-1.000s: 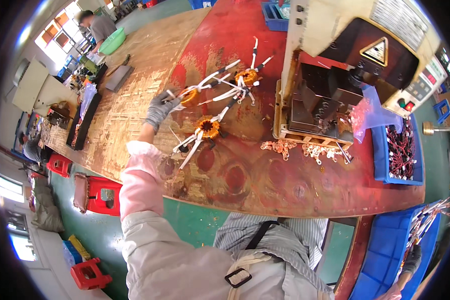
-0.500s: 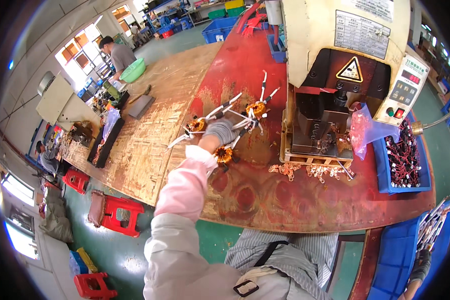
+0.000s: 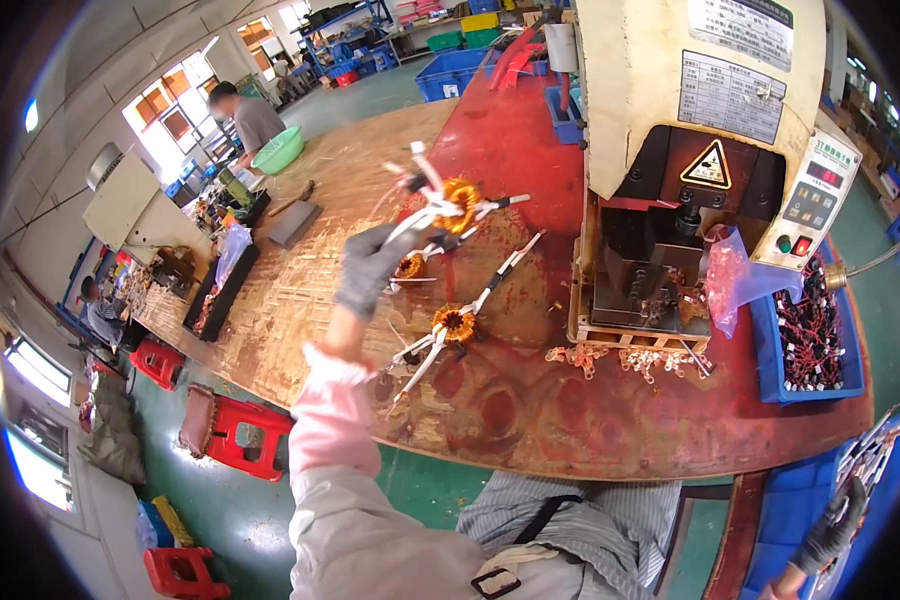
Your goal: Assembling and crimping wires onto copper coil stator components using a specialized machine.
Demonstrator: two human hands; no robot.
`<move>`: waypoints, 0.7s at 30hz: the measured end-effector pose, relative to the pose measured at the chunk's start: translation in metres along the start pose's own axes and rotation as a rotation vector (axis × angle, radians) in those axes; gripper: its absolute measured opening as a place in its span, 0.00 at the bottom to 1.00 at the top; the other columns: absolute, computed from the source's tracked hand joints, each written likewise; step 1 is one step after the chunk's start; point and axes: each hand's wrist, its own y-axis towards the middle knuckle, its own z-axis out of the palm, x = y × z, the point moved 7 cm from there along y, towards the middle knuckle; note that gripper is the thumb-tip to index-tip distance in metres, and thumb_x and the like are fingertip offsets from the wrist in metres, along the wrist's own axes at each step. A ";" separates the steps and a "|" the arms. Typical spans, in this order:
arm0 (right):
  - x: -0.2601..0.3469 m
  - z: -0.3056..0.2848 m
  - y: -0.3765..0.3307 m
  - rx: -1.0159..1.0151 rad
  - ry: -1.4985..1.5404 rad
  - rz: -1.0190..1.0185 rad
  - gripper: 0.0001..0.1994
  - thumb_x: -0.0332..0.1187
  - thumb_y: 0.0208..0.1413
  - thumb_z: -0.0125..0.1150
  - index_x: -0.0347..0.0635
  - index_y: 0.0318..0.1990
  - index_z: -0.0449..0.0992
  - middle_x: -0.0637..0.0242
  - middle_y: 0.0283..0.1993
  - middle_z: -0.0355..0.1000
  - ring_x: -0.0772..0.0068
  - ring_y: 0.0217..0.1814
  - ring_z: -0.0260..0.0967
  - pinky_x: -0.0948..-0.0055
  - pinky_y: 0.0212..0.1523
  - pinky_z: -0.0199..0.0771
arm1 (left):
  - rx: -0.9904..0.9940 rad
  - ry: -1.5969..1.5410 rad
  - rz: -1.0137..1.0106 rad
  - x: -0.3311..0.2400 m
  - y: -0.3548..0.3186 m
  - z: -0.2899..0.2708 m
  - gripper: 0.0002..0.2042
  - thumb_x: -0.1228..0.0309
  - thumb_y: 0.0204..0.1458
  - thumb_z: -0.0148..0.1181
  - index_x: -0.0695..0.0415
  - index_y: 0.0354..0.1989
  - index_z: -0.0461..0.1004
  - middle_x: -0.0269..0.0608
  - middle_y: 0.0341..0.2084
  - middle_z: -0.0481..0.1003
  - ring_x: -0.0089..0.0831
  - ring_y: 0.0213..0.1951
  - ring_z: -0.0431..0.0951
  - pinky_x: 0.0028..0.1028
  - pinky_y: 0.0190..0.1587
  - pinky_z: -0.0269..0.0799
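My left hand (image 3: 368, 268), in a grey glove, is closed on the white-sleeved leads of a copper-wound ring coil (image 3: 457, 206), held above the table. Partly hidden behind my fingers, a second ring coil (image 3: 410, 265) lies on the wood. Nearer to me rests a third ring coil (image 3: 454, 323), its white-sleeved leads spread to both sides. At the lower right, my gloved right hand (image 3: 832, 528) is beside a blue bin (image 3: 785, 500) of white-sleeved leads (image 3: 875, 445). Its fingers look stretched out, and nothing shows in them.
A cream press machine (image 3: 705, 150) stands on the red table (image 3: 590, 440), with copper terminals (image 3: 650, 362) scattered at its base. To its right is a blue crate (image 3: 820, 395) of dark red wired parts. A person (image 3: 250, 120) works beyond a green basin (image 3: 278, 150).
My left hand has lifted one coil off the table and moved left with it. The other two coils lie in changed positions. My right hand has risen into fuller view beside the bin.
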 end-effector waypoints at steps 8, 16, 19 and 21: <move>0.346 0.073 0.020 0.434 0.848 -0.695 0.22 0.44 0.42 0.58 0.45 0.44 0.64 0.58 0.46 0.63 0.56 0.46 0.63 0.54 0.47 0.61 | -0.211 0.113 0.103 -0.058 -0.161 -0.096 0.13 0.63 0.41 0.60 0.65 0.24 0.74 0.29 0.11 0.66 0.15 0.14 0.60 0.19 0.16 0.50; 0.438 0.075 -0.035 0.964 1.169 -0.682 0.26 0.42 0.42 0.60 0.45 0.49 0.63 0.57 0.37 0.68 0.58 0.38 0.68 0.61 0.40 0.67 | -0.009 0.040 0.132 -0.084 -0.215 -0.068 0.20 0.57 0.39 0.62 0.68 0.20 0.74 0.37 0.13 0.71 0.20 0.15 0.67 0.18 0.18 0.57; 0.410 0.099 -0.053 1.030 1.194 -0.548 0.19 0.39 0.43 0.59 0.46 0.44 0.69 0.62 0.27 0.68 0.64 0.29 0.68 0.69 0.31 0.68 | 0.079 0.146 0.043 -0.094 -0.198 -0.056 0.13 0.66 0.38 0.64 0.64 0.27 0.75 0.39 0.17 0.71 0.24 0.19 0.69 0.23 0.22 0.62; 0.391 0.100 -0.040 1.036 1.408 -0.305 0.15 0.41 0.48 0.57 0.39 0.38 0.70 0.65 0.21 0.68 0.67 0.21 0.66 0.73 0.21 0.65 | -0.162 0.466 0.495 -0.129 -0.184 -0.040 0.12 0.68 0.38 0.63 0.64 0.28 0.74 0.38 0.19 0.70 0.28 0.21 0.69 0.26 0.24 0.63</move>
